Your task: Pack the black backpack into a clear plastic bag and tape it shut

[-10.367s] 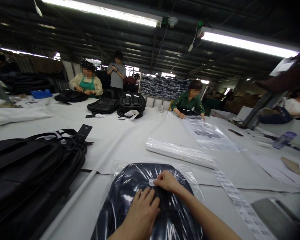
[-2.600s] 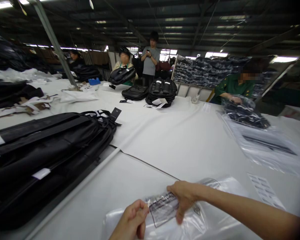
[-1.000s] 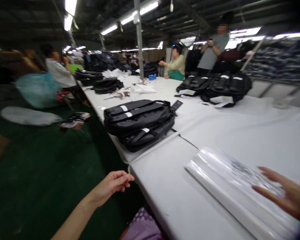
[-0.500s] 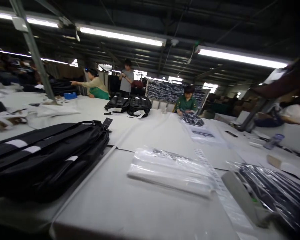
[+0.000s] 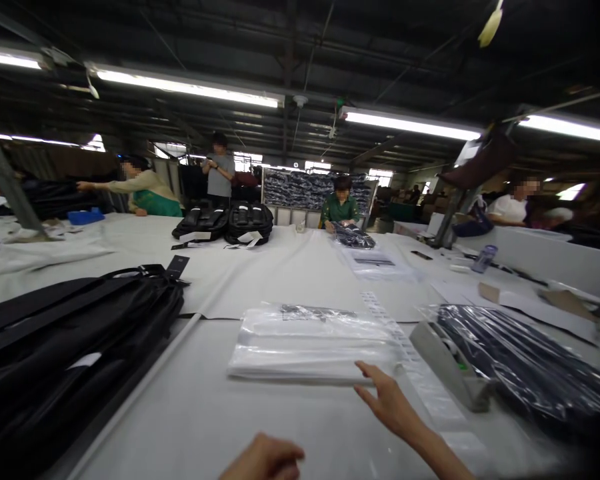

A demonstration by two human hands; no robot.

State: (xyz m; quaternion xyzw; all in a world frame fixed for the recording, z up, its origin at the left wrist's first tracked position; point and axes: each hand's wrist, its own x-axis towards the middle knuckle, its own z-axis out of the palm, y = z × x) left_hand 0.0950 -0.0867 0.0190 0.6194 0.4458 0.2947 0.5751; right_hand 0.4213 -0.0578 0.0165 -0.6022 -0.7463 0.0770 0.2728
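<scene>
A flat stack of clear plastic bags (image 5: pixel 313 340) lies on the white table (image 5: pixel 280 267) in front of me. My right hand (image 5: pixel 387 401) is open, fingers spread, and its fingertips reach the near right corner of the stack. My left hand (image 5: pixel 265 459) shows only partly at the bottom edge, fingers curled, holding nothing that I can see. A bagged dark backpack (image 5: pixel 530 367) lies to the right, beside a grey tape dispenser (image 5: pixel 450 363) and a strip of labels (image 5: pixel 410 353).
A pile of black backpacks (image 5: pixel 65 347) fills the near left. More black bags (image 5: pixel 225 223) sit at the far middle. Three people work or stand at the far side, one in green (image 5: pixel 341 208) bagging a backpack. Another person sits far right.
My head has turned back from the left aisle to the table. Both hands, out of view half a second ago, have come in at the bottom; the right one now reaches the bag stack.
</scene>
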